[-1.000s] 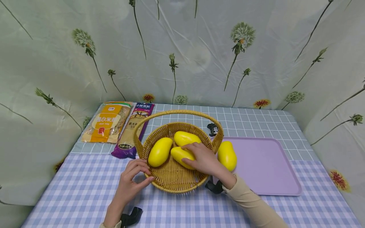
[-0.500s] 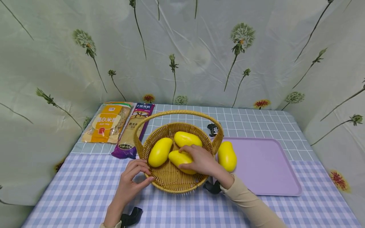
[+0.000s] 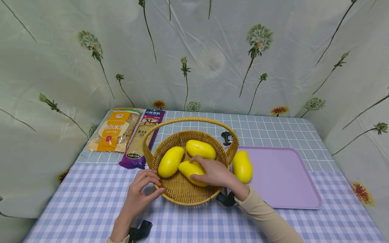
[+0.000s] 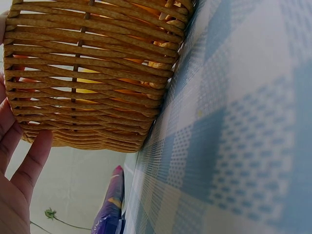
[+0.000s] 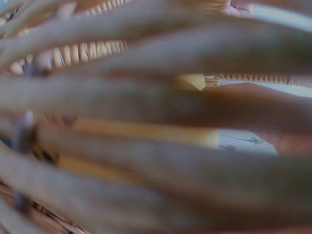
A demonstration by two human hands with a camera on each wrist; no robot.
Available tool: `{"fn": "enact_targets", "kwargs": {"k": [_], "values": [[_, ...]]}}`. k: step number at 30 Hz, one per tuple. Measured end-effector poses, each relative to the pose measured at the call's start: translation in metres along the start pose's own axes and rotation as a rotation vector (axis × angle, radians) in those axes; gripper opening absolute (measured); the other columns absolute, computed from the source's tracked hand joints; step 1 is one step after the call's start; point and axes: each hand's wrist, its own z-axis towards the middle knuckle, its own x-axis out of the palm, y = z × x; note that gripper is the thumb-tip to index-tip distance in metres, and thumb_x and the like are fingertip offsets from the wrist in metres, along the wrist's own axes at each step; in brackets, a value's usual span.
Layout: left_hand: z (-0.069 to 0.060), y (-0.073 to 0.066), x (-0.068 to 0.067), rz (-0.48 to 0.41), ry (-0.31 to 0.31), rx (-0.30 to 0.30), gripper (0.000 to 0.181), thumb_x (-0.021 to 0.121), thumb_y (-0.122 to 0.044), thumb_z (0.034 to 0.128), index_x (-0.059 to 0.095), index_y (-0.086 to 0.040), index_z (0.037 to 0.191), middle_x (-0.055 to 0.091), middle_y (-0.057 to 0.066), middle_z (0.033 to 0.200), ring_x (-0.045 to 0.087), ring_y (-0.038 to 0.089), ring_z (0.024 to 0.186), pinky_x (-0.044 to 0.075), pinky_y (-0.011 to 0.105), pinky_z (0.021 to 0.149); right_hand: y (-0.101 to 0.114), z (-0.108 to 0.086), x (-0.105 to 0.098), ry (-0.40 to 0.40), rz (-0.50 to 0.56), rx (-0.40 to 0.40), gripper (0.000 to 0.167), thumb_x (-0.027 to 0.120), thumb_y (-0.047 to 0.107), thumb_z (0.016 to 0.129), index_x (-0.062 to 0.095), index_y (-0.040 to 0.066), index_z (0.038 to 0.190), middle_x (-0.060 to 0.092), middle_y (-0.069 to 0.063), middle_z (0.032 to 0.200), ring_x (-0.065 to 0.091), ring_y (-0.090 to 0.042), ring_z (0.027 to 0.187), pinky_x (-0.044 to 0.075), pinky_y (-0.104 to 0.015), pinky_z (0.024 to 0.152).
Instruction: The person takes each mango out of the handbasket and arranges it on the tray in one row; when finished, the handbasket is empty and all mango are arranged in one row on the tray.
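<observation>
The basket (image 3: 185, 194) is round, of tan woven wicker with gaps between strands, a corded rim and an arched handle. Inside are three smooth, glossy yellow mangoes, plump and elongated: a left-hand one (image 3: 171, 162), a far one (image 3: 200, 149) and a near one (image 3: 188, 169). A fourth mango (image 3: 242, 166) lies on the flat lilac tray (image 3: 285, 179), at its left end. The right hand (image 3: 214, 172) reaches over the basket's right rim, palm down, fingers and thumb curved, gripping the near mango, which sits beneath its fingers; whether it bears on the wicker floor cannot be told. The left hand (image 3: 139, 192) holds the basket's near-left rim, fingers bent, thumb extended.
</observation>
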Motion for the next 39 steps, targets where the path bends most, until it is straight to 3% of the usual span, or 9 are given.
{"fn": "enact_targets", "kwargs": {"k": [7, 20, 28, 39], "values": [[0.0, 0.0, 0.0, 0.005, 0.002, -0.011, 0.022, 0.083, -0.005, 0.07, 0.062, -0.007, 0.077, 0.061, 0.015, 0.089, 0.053, 0.033, 0.095, 0.037, 0.024, 0.097, 0.0, 0.0, 0.002, 0.02, 0.002, 0.037, 0.054, 0.064, 0.051, 0.084, 0.05, 0.024, 0.129, 0.064, 0.0, 0.109, 0.06, -0.017, 0.087, 0.046, -0.034, 0.068], [0.0, 0.0, 0.0, -0.003, -0.005, 0.0, 0.025, 0.083, 0.0, 0.0664, 0.061, -0.006, 0.077, 0.061, 0.015, 0.088, 0.053, 0.033, 0.094, 0.038, 0.025, 0.096, 0.0, 0.0, 0.007, -0.048, -0.003, 0.037, 0.06, 0.07, 0.051, 0.079, 0.052, 0.023, 0.128, 0.061, 0.003, 0.12, 0.058, -0.017, 0.1, 0.045, -0.04, 0.077], [-0.001, 0.001, 0.0, 0.002, -0.009, 0.0, 0.025, 0.083, 0.0, 0.0656, 0.062, -0.006, 0.077, 0.062, 0.008, 0.091, 0.054, 0.032, 0.095, 0.038, 0.025, 0.096, 0.002, -0.006, 0.006, -0.132, 0.057, 0.065, 0.065, 0.072, 0.054, 0.075, 0.052, 0.028, 0.131, 0.061, 0.005, 0.12, 0.056, -0.013, 0.097, 0.044, -0.04, 0.079], [0.0, 0.0, 0.0, 0.012, -0.005, -0.007, 0.029, 0.083, 0.005, 0.061, 0.062, -0.006, 0.077, 0.062, 0.006, 0.093, 0.053, 0.032, 0.095, 0.038, 0.024, 0.096, 0.003, -0.016, 0.005, -0.325, 0.184, 0.089, 0.068, 0.072, 0.061, 0.071, 0.053, 0.031, 0.129, 0.06, 0.01, 0.118, 0.057, -0.009, 0.092, 0.047, -0.032, 0.075]]}}
